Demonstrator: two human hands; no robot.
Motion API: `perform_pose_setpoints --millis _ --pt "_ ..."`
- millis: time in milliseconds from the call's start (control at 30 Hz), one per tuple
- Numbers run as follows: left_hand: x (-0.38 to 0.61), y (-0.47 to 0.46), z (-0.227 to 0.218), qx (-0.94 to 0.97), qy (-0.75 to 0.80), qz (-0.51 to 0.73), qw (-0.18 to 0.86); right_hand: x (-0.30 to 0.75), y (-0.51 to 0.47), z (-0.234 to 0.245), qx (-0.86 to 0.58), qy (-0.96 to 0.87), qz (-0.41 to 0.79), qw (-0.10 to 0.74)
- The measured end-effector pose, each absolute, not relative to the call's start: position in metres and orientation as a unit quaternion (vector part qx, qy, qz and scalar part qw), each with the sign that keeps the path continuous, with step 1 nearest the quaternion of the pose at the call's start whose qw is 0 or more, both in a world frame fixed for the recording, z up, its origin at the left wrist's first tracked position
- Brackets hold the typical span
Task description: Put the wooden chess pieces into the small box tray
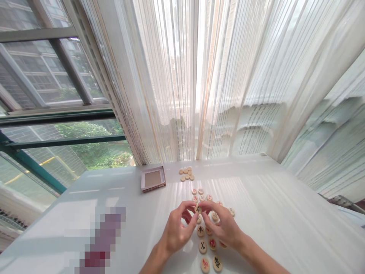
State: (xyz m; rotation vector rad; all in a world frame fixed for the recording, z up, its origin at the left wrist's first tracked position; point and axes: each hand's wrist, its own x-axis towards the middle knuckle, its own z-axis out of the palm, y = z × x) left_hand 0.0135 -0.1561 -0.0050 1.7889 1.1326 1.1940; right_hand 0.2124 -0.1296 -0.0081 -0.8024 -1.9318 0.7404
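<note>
Between the fingertips of my left hand [178, 228] and my right hand [225, 224] is a round wooden Chinese chess piece [198, 209] with a black character. Both hands pinch it from its two sides, above the other pieces. Below it, more pieces lie face up in rough rows, such as a black-marked piece [200, 230], a red-marked piece [212, 244] and, nearest me, another red-marked piece [205, 265]. My right hand partly covers several pieces. Farther off, two red-marked rows begin with a piece [194, 191].
Several blank-looking pieces [187, 177] sit in a cluster at the table's far side. Left of them stands a shallow open box [153, 179]. A pixelated purple patch [104, 239] covers something on the left of the white table [137, 220]. Sheer curtains [182, 76] hang behind.
</note>
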Motion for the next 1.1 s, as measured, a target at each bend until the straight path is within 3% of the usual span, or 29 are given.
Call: perform_pose_setpoints --millis 700,1100 --pt "0.0171 -0.1625 -0.0003 0.745 0.45 0.399 0.287 0.212 -0.1282 -0.0061 -0.347 -0.778 0.297 0.431" --pt "0.0148 -0.1588 -0.0012 0.713 0.452 0.427 0.324 0.216 -0.1296 -0.0117 -0.312 -0.791 0.295 0.436"
